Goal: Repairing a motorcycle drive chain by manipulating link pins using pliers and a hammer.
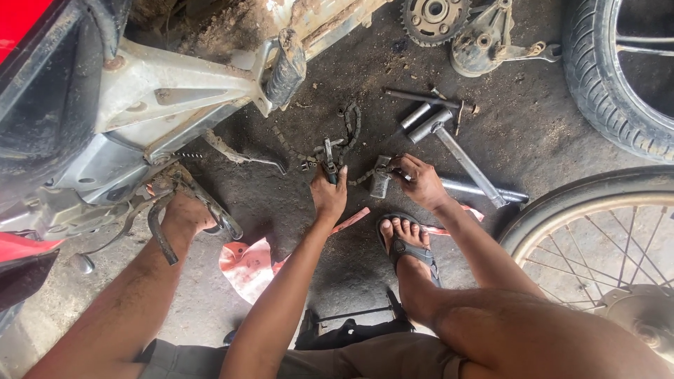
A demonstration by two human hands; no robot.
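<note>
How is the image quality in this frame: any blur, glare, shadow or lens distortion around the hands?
Head view: sharp on the left hand, right hand and chain; even daylight, no glare; dark shade under the motorcycle frame; wide-angle bending at the edges, seen on the spoked wheel.

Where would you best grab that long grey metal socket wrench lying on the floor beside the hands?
Probably the bare middle of the long grey metal socket wrench's shaft, coming from above: it lies flat on the dirty concrete floor, slanted, its lower end crossing another bar.
</note>
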